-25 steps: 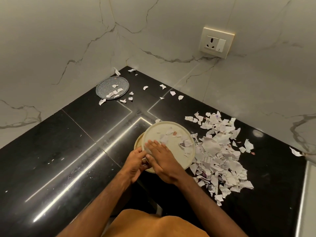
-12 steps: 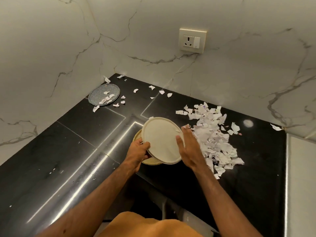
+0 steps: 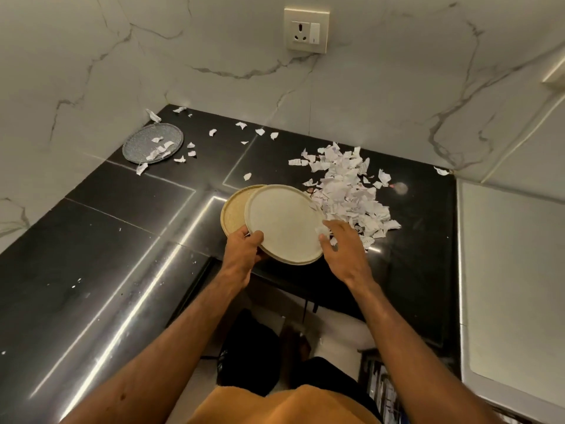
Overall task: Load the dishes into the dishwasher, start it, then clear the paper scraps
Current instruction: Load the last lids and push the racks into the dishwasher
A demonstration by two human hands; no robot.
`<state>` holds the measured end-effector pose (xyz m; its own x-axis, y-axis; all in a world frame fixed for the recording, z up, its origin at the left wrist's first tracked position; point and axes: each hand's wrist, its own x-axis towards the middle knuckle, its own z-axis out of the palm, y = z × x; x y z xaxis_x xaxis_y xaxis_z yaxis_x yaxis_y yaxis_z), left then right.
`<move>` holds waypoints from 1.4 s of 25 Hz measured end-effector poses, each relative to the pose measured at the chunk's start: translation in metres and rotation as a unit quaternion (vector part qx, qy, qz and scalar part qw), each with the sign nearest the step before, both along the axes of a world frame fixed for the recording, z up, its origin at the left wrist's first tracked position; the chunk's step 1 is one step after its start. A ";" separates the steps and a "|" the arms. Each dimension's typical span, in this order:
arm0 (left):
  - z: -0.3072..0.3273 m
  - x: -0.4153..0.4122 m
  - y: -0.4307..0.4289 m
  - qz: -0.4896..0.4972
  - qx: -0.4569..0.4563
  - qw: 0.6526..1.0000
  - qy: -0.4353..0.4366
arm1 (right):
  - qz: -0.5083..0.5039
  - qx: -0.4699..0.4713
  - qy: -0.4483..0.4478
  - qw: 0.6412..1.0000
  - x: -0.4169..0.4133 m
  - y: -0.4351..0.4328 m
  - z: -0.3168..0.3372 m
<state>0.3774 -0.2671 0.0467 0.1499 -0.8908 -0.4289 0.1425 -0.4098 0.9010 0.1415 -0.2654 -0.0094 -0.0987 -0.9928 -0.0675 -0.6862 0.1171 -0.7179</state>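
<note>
- The cream plate lies on the black counter, close to its front edge. It overlaps a tan plate that shows from under its left side, and it looks tilted, with the near rim lifted.
- The left hand grips the cream plate's near-left rim, with its fingers curled round the edge.
- The right hand is at the cream plate's right rim with its fingers loosely bent. A white scrap sits at the tips, and I cannot tell whether it is pinched or only touched.
- The paper scraps are heaped just right of the cream plate and beyond it, some reaching its rim. The plate's face looks bare.
- A grey plate sits well off to the cream plate's far left, by the wall corner, with a few scraps on it.
- The step in hand seems to be freeing the dishes of paper so they can be loaded. The dishwasher is not in view.
- To do it well, tip the cream plate toward the heap so stray bits slide right and not onto the tan plate.
- Set the right hand under the right rim for a two-sided hold, then lift the plate clear rather than dragging it through the paper.
- The grey plate will probably need tipping out before it is loaded.
- A one-handed rim grip so near the counter's edge could slip.
</note>
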 end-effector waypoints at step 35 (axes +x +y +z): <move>0.016 0.019 -0.027 -0.078 0.022 0.997 -0.002 | -0.244 0.075 -0.114 0.960 -0.012 -0.045 0.048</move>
<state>0.3959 -0.2944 0.0630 0.0135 -0.8842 -0.4669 0.0702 -0.4649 0.8826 0.1291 -0.3099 0.0382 -0.5156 -0.8095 -0.2808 -0.3498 0.4980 -0.7935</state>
